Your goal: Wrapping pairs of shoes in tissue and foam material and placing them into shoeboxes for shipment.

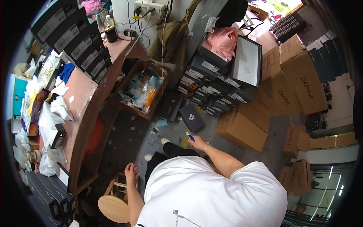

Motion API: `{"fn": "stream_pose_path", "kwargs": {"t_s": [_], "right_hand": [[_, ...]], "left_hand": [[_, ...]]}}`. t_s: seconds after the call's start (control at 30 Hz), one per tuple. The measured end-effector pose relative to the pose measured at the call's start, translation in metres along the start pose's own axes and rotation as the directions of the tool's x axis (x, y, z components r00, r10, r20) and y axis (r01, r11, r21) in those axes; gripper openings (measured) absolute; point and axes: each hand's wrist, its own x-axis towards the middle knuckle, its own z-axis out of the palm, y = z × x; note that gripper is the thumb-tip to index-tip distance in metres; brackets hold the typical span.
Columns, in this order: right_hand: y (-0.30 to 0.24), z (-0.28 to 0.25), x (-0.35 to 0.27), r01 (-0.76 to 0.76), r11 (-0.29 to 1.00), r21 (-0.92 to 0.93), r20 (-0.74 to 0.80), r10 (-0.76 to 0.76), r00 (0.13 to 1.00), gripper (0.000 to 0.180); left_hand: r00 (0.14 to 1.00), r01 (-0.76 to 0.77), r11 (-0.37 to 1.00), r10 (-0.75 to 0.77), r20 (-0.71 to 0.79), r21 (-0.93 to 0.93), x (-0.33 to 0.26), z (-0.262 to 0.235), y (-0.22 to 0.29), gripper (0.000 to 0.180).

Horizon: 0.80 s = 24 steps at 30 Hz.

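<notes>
shop stockroom | stacked shoe boxes (211, 81) | cardboard cartons (302, 81)

Littered grey floor (172, 132) beside a reddish-brown worktable (85, 94).
Dark flat boxes (191, 117) and brown cartons (242, 128) lie on the floor; crumpled white bags (60, 108) cover the table.

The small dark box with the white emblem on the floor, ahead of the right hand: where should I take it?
Grip the small dark box across its two long edges, coming from above. It lies flat, lid up, slightly skewed, with bare floor on its near side. The right hand holds a blue pen.
</notes>
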Motion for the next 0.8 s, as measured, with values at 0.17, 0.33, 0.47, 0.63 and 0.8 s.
{"fn": "stream_pose_path", "kwargs": {"t_s": [0.17, 0.33, 0.47, 0.63, 0.8], "right_hand": [[-0.060, -0.029, 0.024, -0.004, 0.999, -0.042, 0.073, 0.007, 0.997, 0.047], [-0.089, 0.000, 0.071, 0.182, 0.950, -0.252, 0.289, -0.106, 0.952, 0.055], [-0.136, 0.052, 0.115, 0.402, 0.863, -0.306, 0.440, -0.247, 0.863, 0.050], [-0.240, 0.145, 0.133, 0.545, 0.789, -0.285, 0.463, -0.385, 0.799, 0.042], [-0.440, 0.231, 0.071, 0.319, 0.925, 0.205, 0.592, -0.377, 0.713, 0.030]], "left_hand": [[0.998, -0.040, 0.996, 0.044, -0.050, 0.084, -0.029, 0.018, -0.004, 0.029], [0.986, -0.062, 0.996, 0.071, -0.147, 0.069, -0.030, -0.018, -0.034, 0.030], [0.984, -0.021, 0.983, -0.012, -0.176, -0.184, -0.021, -0.083, -0.074, 0.024], [0.908, -0.014, 0.969, -0.091, -0.409, -0.245, -0.027, -0.167, -0.087, 0.030], [0.825, -0.078, 0.963, -0.083, -0.559, -0.257, -0.054, -0.264, -0.081, 0.031]]}}
